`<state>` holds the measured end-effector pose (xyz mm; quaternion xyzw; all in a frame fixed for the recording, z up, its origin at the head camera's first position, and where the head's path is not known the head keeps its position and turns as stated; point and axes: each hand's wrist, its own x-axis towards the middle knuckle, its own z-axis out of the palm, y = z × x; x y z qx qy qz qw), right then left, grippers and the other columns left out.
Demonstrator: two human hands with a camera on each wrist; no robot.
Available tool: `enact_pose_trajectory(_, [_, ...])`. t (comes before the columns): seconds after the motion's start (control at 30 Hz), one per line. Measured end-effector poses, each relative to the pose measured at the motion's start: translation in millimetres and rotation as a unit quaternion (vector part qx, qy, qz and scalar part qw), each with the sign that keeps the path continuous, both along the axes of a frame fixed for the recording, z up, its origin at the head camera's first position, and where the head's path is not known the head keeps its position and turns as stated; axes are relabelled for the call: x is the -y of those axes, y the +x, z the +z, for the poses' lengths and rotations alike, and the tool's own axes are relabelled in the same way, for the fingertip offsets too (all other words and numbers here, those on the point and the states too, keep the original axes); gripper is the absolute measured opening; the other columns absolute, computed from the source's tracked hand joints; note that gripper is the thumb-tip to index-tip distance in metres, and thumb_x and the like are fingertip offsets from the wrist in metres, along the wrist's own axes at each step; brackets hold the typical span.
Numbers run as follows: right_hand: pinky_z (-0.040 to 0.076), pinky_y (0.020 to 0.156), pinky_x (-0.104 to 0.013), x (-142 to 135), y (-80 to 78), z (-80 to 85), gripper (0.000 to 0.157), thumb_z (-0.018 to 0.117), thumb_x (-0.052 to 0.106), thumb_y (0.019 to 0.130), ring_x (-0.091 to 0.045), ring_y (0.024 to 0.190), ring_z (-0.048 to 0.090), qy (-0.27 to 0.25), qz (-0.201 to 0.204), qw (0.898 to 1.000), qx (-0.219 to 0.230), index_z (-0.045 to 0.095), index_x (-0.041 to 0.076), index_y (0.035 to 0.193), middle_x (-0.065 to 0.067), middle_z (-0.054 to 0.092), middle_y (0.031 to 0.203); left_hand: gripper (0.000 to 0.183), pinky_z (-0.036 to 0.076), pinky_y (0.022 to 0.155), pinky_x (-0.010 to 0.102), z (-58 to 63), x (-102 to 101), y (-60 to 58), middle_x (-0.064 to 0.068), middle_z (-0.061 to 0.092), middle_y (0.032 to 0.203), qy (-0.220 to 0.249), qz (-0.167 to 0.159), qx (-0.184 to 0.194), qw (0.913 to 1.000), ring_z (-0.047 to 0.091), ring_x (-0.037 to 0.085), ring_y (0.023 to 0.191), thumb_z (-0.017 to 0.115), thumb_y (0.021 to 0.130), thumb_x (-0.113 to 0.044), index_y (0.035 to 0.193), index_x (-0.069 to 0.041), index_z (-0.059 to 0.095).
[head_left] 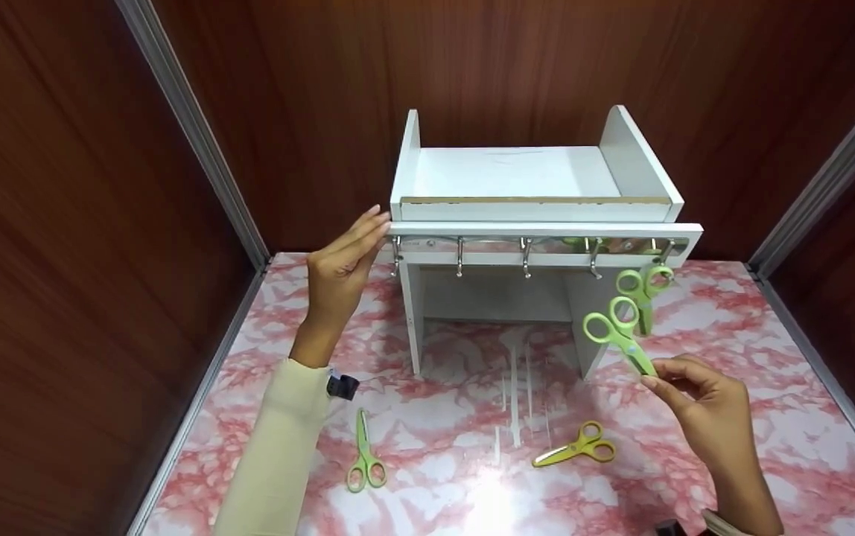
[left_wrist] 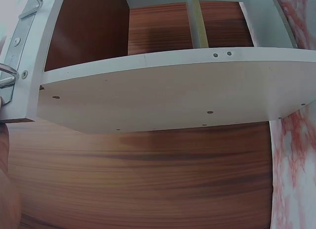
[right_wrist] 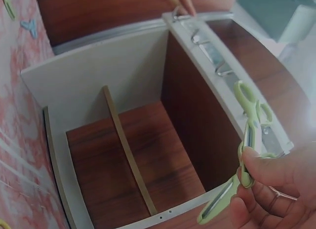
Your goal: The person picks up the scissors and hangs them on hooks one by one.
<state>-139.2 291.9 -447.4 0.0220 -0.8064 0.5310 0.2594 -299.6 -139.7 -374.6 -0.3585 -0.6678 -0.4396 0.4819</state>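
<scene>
My right hand (head_left: 710, 409) pinches a pair of light green scissors (head_left: 630, 348) by the blade end, handle loops up. Those loops are just below the hook rail (head_left: 547, 228), near its right end. A second pair of green scissors (head_left: 645, 318) hangs from the rail's rightmost hook, behind the held pair. My left hand (head_left: 338, 275) rests its straight fingers on the rail's left end. In the right wrist view the held scissors (right_wrist: 253, 128) overlap the rail, thumb and fingers around the blades.
The rail fronts a white shelf unit (head_left: 502, 211) with raised sides. On the red-and-white marbled table (head_left: 427, 417) lie green scissors (head_left: 363, 445) at left and yellow scissors (head_left: 582, 445) at right. Dark wood-grain panels (head_left: 308, 112) enclose the table on the back and both sides.
</scene>
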Motion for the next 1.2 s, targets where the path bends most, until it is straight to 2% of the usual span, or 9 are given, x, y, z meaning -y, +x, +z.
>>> enact_pose_trajectory(0.37, [0.053,0.067,-0.012,5.2,-3.4,6.1,0.015,0.077,-0.019,0.078,-0.006,0.072,0.066,-0.013,0.004,1.000,-0.021,0.075,-0.010,0.090,-0.002,0.073,0.082,0.028,0.056,0.097,0.032,-1.0,0.8,-0.7,0.014,0.074,0.115,0.002,-0.001,-0.003,1.0000,0.068,0.030,0.116,0.074,0.085,0.011,0.112,0.001,0.077])
enact_pose_trajectory(0.67, [0.054,0.063,-0.013,7.4,-6.3,8.3,0.015,0.076,-0.018,0.080,-0.006,0.070,0.066,-0.030,0.006,0.999,-0.018,0.074,-0.011,0.092,0.001,0.073,0.083,0.028,0.056,0.096,0.032,-0.9,0.9,-1.4,0.011,0.074,0.117,-0.001,0.001,-0.005,1.0000,0.068,0.028,0.117,0.074,0.086,0.010,0.112,0.000,0.077])
enact_pose_trajectory(1.2, [0.055,0.063,-0.013,15.2,-10.3,12.5,0.017,0.076,-0.018,0.080,-0.006,0.072,0.068,-0.044,0.016,0.999,-0.028,0.074,-0.012,0.096,0.001,0.074,0.086,0.028,0.055,0.097,0.034,-1.7,1.2,-1.2,0.012,0.074,0.117,0.001,-0.005,-0.003,1.0000,0.067,0.030,0.118,0.073,0.086,0.010,0.113,0.000,0.077])
